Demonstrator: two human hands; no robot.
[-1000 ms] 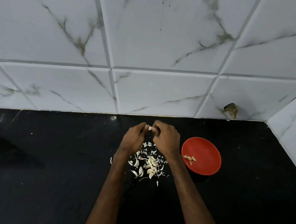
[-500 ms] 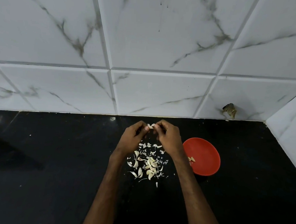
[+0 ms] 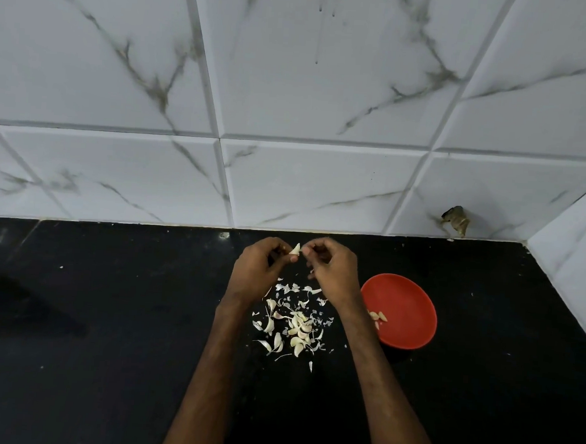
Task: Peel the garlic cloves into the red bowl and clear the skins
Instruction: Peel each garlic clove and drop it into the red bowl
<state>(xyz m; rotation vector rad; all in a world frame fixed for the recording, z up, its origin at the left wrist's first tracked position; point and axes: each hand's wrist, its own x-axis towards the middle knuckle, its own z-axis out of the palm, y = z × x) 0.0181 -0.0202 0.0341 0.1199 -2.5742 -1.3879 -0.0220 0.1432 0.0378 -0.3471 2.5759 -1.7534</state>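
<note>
My left hand (image 3: 255, 274) and my right hand (image 3: 333, 274) meet over the black counter near the wall. Between their fingertips sits one pale garlic clove (image 3: 295, 249); my left fingers pinch it and my right fingertips pinch at its edge. Below the hands lies a heap of unpeeled cloves and loose skins (image 3: 295, 326). A red bowl (image 3: 404, 307) stands to the right of my right wrist, with a few peeled cloves (image 3: 378, 317) inside near its left rim.
The black counter (image 3: 106, 330) runs to a white marble-tiled wall at the back and a side wall (image 3: 570, 266) at the far right. A small dark brownish thing (image 3: 456, 219) sticks to the back wall above the counter corner.
Both hands have stayed over the heap, working the same clove. The clove now shows more between the fingertips, and the right fingers have loosened a little.
</note>
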